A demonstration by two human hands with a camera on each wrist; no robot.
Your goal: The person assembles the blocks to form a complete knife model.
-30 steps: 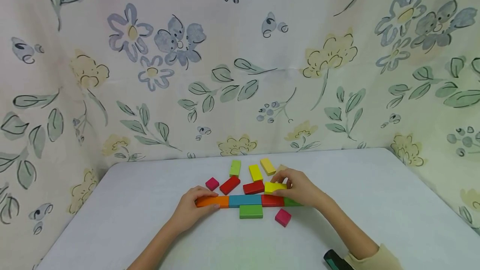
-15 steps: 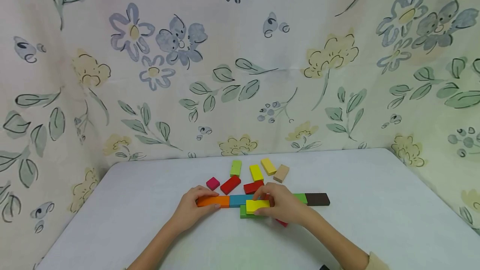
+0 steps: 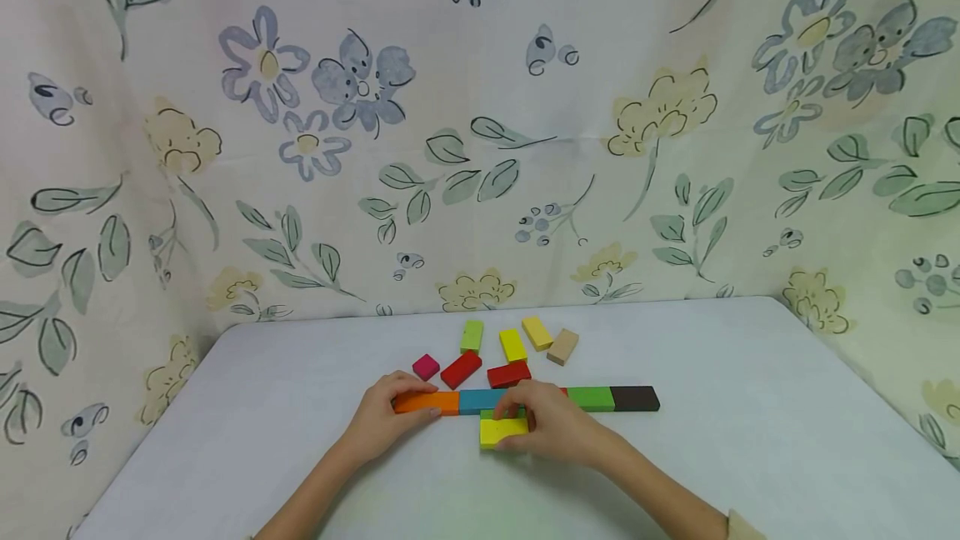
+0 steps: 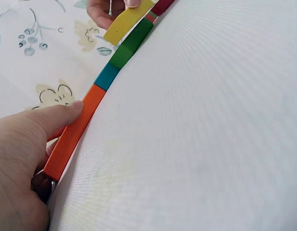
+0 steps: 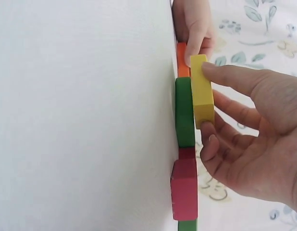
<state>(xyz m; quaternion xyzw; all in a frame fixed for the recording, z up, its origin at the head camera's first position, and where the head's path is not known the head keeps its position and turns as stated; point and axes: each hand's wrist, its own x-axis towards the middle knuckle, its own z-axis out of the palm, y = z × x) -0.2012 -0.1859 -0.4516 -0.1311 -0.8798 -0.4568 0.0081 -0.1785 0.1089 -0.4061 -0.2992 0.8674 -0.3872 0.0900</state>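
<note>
1. Now the right hand (image 3: 555,423) is pinching a yellow block (image 3: 498,433) between thumb and curled fingers, the gap closed to the block's width; it is lying in the lower centre of the head view.
2. Meanwhile the left hand (image 3: 382,415) is gripping an orange block (image 3: 446,403) left of there, thumb on the near side and fingers on the far side.
3. Directly under the yellow block a green block (image 5: 184,110) is sitting – whether the two are touching, I cannot tell.
4. Rightward from the orange block, a row is running across the lower middle: a blue block (image 3: 476,401), a red block mostly hidden by the right hand, a lighter green block (image 3: 590,398) and a black block (image 3: 635,398).
5. At the lower centre of the right wrist view, a crimson block (image 5: 184,190) is showing.
6. Above the row, loose pieces are lying on the white table (image 3: 750,440) – a crimson cube (image 3: 426,367), two red blocks (image 3: 461,369), a lime block (image 3: 471,337), two yellowish blocks (image 3: 513,346) and a beige block (image 3: 562,347).
7. Floral cloth (image 3: 480,65) is filling the upper frame.
</note>
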